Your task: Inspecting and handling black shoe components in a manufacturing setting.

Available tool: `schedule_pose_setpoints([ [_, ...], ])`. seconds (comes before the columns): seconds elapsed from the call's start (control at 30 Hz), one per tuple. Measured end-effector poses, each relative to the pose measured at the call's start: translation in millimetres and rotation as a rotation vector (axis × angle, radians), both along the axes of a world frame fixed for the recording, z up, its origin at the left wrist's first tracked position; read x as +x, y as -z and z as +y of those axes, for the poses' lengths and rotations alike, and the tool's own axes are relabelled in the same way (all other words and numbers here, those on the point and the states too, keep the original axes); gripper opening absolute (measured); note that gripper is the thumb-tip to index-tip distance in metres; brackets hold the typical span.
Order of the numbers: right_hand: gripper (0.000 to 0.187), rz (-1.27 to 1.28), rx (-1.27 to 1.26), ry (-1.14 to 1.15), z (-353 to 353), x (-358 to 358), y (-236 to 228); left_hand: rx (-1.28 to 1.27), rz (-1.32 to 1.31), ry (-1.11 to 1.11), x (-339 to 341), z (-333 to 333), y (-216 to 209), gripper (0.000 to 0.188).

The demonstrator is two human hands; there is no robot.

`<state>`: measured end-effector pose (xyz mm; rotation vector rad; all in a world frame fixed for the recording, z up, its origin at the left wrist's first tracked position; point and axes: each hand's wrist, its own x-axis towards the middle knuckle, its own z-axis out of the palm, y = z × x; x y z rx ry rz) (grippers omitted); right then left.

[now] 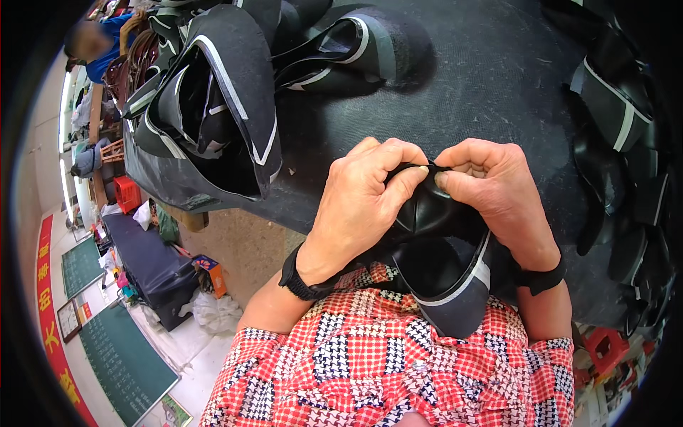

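Note:
A black leather shoe upper (455,309) hangs between my forearms, its wide opening toward me and a pale tape strip along its edge. My left hand (359,199) pinches the far edge of the upper between thumb and fingers. Right beside it, my right hand (494,181) pinches the same edge, the two thumb tips almost touching. Whatever lies under the fingertips is too small to make out. The leather below the pinched edge is shiny and creased. Both wrists wear black bands.
The dark table (491,85) spreads ahead of me. Stacked black uppers (231,78) with pale edge strips stand at the left, and more uppers (608,107) line the right side. Beyond the table's left edge are a red crate (126,193), a dark padded bench (146,260) and a person (103,46).

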<state>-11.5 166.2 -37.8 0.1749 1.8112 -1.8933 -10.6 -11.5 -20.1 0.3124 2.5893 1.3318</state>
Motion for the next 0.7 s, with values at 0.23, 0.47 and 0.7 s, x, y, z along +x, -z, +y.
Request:
schedule_pose_setpoints([
  [0.23,0.015,0.031,0.000,-0.024,1.7,-3.0,2.6,-0.028,-0.036,0.040,-5.5,1.5,0.9,0.010],
  [0.47,0.015,0.025,0.042,-0.042,4.0,-5.6,-1.0,0.014,-0.104,0.018,-6.1,2.3,5.5,0.010],
  [0.7,0.014,-0.014,0.018,-0.042,2.7,-4.4,-0.4,-0.003,-0.089,0.033,-6.0,1.1,5.2,0.010],
])
